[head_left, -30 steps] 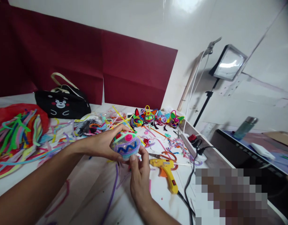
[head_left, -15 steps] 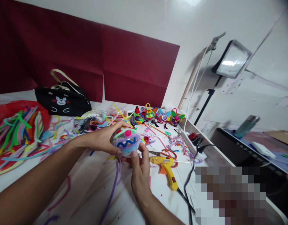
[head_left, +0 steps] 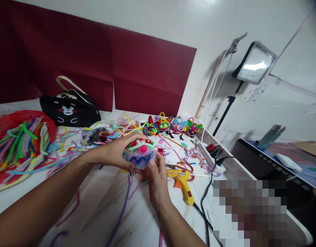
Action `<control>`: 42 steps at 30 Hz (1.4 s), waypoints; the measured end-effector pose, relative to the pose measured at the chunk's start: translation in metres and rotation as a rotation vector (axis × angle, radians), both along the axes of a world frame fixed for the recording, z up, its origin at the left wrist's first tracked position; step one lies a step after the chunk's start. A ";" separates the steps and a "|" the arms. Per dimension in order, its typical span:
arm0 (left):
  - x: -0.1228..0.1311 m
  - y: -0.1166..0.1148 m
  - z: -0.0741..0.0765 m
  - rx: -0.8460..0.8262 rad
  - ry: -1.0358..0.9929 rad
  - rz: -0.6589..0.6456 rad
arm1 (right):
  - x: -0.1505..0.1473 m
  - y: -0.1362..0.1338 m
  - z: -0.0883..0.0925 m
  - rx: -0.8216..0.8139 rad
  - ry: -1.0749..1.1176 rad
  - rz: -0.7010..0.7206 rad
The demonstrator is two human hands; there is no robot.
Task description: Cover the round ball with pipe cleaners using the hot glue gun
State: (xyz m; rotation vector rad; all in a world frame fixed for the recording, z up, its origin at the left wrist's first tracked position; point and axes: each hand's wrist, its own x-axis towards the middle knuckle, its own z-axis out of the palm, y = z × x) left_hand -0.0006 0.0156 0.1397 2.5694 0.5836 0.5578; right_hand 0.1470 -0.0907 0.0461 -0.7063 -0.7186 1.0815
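Observation:
A clear plastic ball [head_left: 139,153] decorated with pipe cleaners, a blue zigzag, a purple band and a pink rosette, is held above the white table [head_left: 101,206]. My left hand [head_left: 114,151] wraps round its left and top side. My right hand [head_left: 156,178] comes up from below, its fingers pinching the ball's lower right edge. A purple pipe cleaner [head_left: 124,202] trails down from the ball across the table.
A yellow glue gun [head_left: 182,183] and scissors [head_left: 180,167] lie right of my hands. Finished pipe-cleaner figures [head_left: 170,127] stand at the back. A heap of pipe cleaners [head_left: 19,144] on red plastic and a black bear bag [head_left: 70,111] are at left. A power strip [head_left: 211,152] runs along the right edge.
The ball has tilted so its top turns toward me and sits slightly higher. My right hand's fingers have shifted along its lower edge. The view has drifted a little.

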 end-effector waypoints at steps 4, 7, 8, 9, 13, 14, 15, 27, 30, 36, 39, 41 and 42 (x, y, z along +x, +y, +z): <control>0.007 -0.008 0.002 0.021 0.008 -0.029 | 0.002 0.000 -0.001 0.046 -0.027 -0.032; 0.009 -0.008 -0.002 -0.005 -0.008 -0.032 | 0.004 0.000 0.000 0.048 -0.007 -0.051; 0.009 -0.007 -0.004 -0.048 -0.035 -0.032 | 0.005 0.000 0.001 0.046 0.014 -0.054; 0.009 -0.005 -0.008 -0.123 -0.077 -0.040 | 0.006 0.000 0.002 0.047 0.042 -0.051; 0.008 0.001 -0.022 -0.516 -0.386 -0.075 | 0.011 -0.001 0.009 0.077 0.181 0.002; 0.008 0.001 -0.025 -0.575 -0.452 -0.058 | 0.012 -0.001 0.011 0.082 0.210 0.017; 0.009 0.000 -0.026 -0.620 -0.500 -0.028 | 0.013 -0.001 0.013 0.088 0.236 0.026; -0.002 -0.013 -0.047 -0.830 -0.641 -0.107 | 0.015 -0.004 0.019 0.067 0.322 0.265; -0.005 -0.011 -0.051 -0.787 -0.622 -0.193 | 0.013 -0.005 0.019 0.028 0.342 0.336; 0.000 -0.012 -0.060 -0.774 -0.645 -0.259 | 0.011 -0.005 0.015 -0.026 0.345 0.430; 0.003 -0.014 -0.064 -0.826 -0.670 -0.271 | 0.009 -0.005 0.013 -0.033 0.355 0.468; 0.003 -0.014 -0.066 -0.847 -0.663 -0.296 | 0.008 -0.005 0.012 -0.039 0.363 0.486; 0.003 -0.015 -0.067 -0.850 -0.658 -0.302 | 0.007 -0.005 0.011 -0.046 0.361 0.493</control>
